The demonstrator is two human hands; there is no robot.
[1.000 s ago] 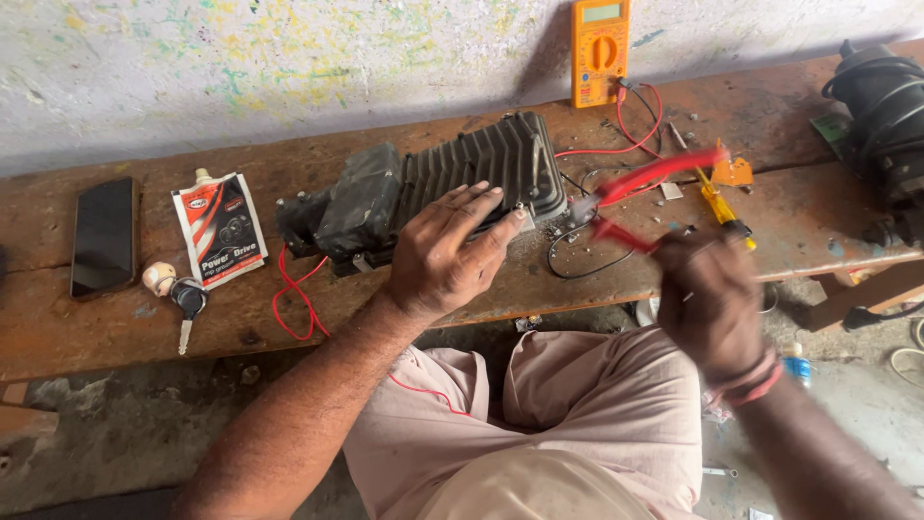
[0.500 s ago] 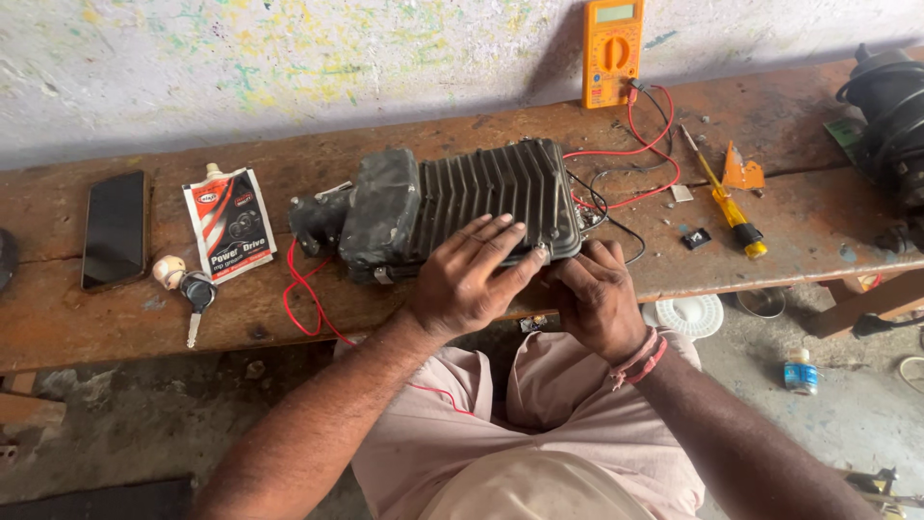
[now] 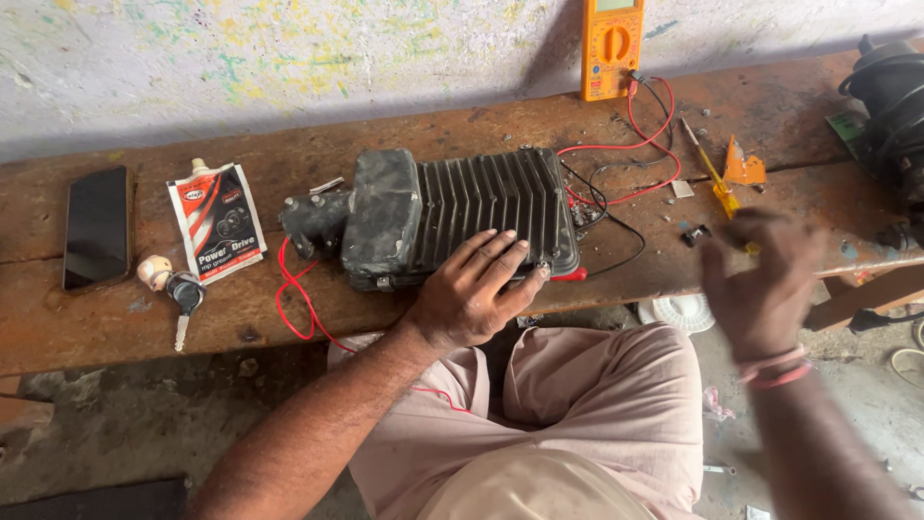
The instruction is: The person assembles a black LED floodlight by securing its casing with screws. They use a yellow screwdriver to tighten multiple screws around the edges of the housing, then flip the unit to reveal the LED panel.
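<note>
The left hand [image 3: 472, 300] is lying flat, fingers spread, grip open, pressing on the near edge of the black finned metal unit [image 3: 452, 217] resting mid-desk [image 3: 241, 318]. The right hand [image 3: 765, 279] is hovering blurred above the desk's right side, grip open and empty, near a yellow screwdriver [image 3: 717, 183]. Farther back, red and black leads [image 3: 640, 159] are running to an orange multimeter [image 3: 612, 48] leaning against the wall.
</note>
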